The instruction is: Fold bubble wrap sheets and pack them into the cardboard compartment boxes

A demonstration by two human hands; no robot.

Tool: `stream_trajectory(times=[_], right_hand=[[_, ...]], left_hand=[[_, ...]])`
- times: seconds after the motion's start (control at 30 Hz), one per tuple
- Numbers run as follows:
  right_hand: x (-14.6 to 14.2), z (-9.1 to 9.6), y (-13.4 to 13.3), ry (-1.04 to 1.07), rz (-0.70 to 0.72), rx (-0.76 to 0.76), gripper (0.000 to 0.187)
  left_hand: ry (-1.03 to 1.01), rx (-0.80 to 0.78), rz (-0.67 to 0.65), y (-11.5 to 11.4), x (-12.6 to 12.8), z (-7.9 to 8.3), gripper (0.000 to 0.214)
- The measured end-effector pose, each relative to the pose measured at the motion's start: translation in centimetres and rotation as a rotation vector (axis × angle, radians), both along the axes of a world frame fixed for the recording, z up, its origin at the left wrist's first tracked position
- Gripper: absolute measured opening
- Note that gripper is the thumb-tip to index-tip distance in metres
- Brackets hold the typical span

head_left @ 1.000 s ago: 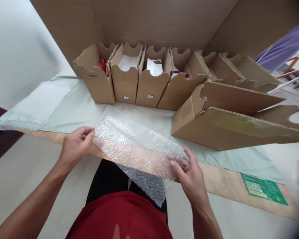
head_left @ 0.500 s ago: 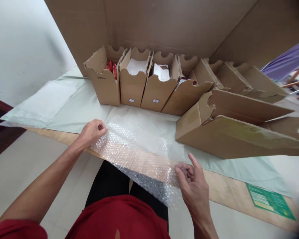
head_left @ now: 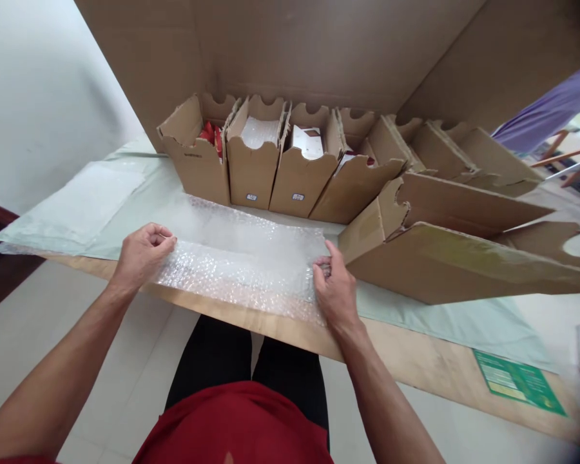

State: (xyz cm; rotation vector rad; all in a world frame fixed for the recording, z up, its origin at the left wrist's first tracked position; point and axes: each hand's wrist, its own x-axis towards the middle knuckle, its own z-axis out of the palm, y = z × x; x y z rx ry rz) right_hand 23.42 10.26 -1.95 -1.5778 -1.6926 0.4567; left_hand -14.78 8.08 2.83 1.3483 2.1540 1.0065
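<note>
A clear sheet of bubble wrap lies along the table's front edge, close to the row of cardboard boxes. My left hand is closed, pinching the sheet's left edge between thumb and fingers. At the opposite end, my right hand grips the right edge, its fingers curled and the index finger extended toward the far corner. The sheet looks nearly flat, its near strip resting over the bare wood of the table.
Behind the sheet stand several cardboard boxes, some holding red packets, bubble wrap and a white item. A large cardboard box lies angled at right. Stacked clear sheets are at left. A green card sits front right.
The bubble wrap has moved away from my body onto the table, its near part no longer hanging over the edge. My left hand shifted left; my right hand moved forward and slightly left.
</note>
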Motion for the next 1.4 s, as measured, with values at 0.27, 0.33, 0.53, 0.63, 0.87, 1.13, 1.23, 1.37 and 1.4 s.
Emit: stream_trajectory(times=[0.27,0.33,0.53,0.63,0.87,1.13,1.23,1.37,1.4], right_hand=[[-0.4,1.3,-1.2,-0.359,0.121,0.214,0.059],[-1.2,1.8,-1.3,-0.403,0.211,0.190,0.057],[-3.2,0.2,-0.2,-0.648,0.402,-0.120,0.058],[-2.8,-0.6,-0.2,-0.722,0.403,-0.140,0.059],[-0.3,-1.2,-1.8,-0.657,0.323,-0.072,0.059],[4.0,0.5,-8.2,-0.473,0.497,0.169,0.044],[3.6,0.6,-8.2,-0.557,0.536,0.269,0.029],[3.0,0.1,-6.9,-0.595,0.542,0.424,0.025],[2.8,0.1,-6.6,-0.573,0.534,0.433,0.024]], left_hand=[[0.583,0.101,-0.168,-0.2,1.4,-0.7,0.043],[0.655,0.189,-0.313,0.7,2.6,-0.8,0.047],[0.780,-0.129,-0.659,3.0,3.9,-3.8,0.062],[0.826,-0.212,-0.609,2.6,3.3,-4.9,0.069],[0.813,-0.206,-0.526,1.1,1.3,-5.2,0.073],[0.751,0.189,-0.822,-5.1,1.1,-5.0,0.069],[0.764,0.198,-0.952,-5.6,1.6,-5.0,0.075],[0.793,0.168,-0.947,-5.0,2.0,-4.6,0.072],[0.798,0.167,-0.942,-4.8,2.1,-4.4,0.071]])
